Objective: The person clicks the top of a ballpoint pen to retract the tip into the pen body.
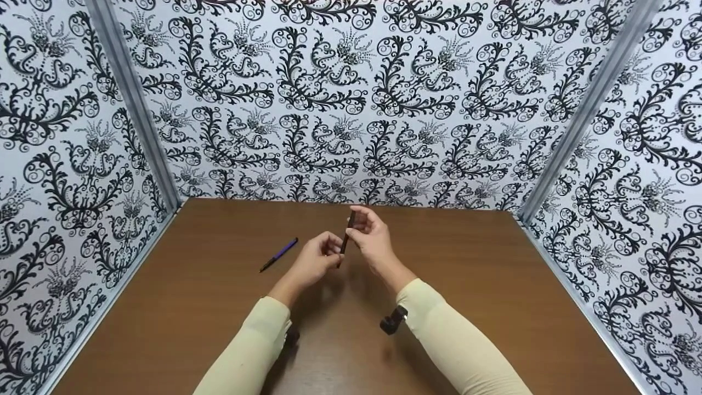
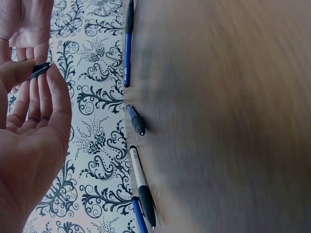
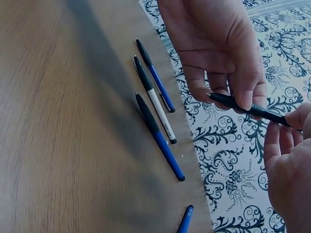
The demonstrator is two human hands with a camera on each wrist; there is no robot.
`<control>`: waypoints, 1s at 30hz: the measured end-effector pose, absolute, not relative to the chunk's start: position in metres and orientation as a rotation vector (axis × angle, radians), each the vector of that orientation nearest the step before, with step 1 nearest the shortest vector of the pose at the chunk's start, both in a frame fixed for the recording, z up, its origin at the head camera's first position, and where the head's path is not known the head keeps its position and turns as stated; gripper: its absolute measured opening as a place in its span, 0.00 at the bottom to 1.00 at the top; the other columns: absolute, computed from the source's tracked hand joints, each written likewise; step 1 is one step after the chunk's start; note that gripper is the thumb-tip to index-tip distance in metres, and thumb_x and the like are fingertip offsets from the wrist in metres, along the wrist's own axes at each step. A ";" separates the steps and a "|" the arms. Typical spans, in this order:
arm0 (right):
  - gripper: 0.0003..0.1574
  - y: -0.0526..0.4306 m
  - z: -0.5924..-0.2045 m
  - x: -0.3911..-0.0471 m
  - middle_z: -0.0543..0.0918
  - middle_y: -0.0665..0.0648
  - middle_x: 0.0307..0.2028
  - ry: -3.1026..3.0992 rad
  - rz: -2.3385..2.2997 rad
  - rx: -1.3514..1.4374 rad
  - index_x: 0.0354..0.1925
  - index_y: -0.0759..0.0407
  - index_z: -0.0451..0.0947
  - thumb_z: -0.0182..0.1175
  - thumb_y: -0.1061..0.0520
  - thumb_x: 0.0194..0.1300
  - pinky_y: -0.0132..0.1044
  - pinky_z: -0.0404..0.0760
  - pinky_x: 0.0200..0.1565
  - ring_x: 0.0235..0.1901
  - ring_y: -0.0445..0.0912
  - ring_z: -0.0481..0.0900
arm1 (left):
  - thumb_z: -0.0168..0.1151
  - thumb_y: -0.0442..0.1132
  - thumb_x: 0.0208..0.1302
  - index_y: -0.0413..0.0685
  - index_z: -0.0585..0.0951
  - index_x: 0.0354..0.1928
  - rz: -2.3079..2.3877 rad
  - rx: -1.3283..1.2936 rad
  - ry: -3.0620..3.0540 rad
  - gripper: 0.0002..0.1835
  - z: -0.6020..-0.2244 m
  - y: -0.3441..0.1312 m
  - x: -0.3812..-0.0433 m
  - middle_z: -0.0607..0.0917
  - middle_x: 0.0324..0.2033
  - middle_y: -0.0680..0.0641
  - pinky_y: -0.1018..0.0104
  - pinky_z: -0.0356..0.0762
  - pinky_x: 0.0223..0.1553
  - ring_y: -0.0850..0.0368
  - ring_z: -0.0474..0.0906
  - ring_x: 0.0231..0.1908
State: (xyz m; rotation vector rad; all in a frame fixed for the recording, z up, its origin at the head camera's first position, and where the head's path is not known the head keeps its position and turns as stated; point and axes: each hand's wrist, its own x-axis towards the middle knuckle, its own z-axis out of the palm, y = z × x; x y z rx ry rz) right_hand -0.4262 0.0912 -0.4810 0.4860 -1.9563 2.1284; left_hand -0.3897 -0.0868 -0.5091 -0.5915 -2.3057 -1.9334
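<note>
Both hands hold one slim dark pen [image 1: 345, 241], tilted upright above the wooden table. My left hand [image 1: 318, 257] pinches its lower part and my right hand [image 1: 374, 238] grips it higher up. In the right wrist view, the metal tip of the dark pen [image 3: 267, 114] sticks out past the thumb of my left hand [image 3: 218, 53]. There my right hand [image 3: 296, 170] holds the other end between thumb and fingers. The left wrist view shows the dark pen [image 2: 40, 71] nearly end-on, in the fingers of my left hand [image 2: 36, 141].
On the table [image 1: 471, 285] lies a blue pen [image 1: 278, 255] with a dark grip, left of my hands. The wrist views show several pens lying apart near the table's edge, among them a white pen [image 3: 160, 114] with a black grip. Patterned walls [image 1: 340, 109] enclose the table.
</note>
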 end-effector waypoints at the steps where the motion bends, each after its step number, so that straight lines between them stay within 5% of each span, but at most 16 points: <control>1: 0.33 0.091 -0.481 -0.427 0.89 0.60 0.48 -1.960 2.115 0.494 0.66 0.64 0.82 0.68 0.79 0.64 0.35 0.87 0.47 0.45 0.50 0.86 | 0.67 0.22 0.67 0.33 0.82 0.51 -1.938 -0.600 -2.298 0.12 -0.509 -0.086 -0.389 0.84 0.39 0.42 0.68 0.82 0.36 0.54 0.80 0.38; 30: 0.30 0.090 -0.483 -0.426 0.86 0.58 0.45 -1.969 2.038 0.543 0.62 0.70 0.81 0.64 0.80 0.62 0.35 0.83 0.50 0.45 0.52 0.83 | 0.68 0.21 0.63 0.35 0.81 0.49 -1.848 -0.632 -2.304 0.14 -0.508 -0.080 -0.390 0.84 0.39 0.40 0.68 0.81 0.39 0.55 0.80 0.39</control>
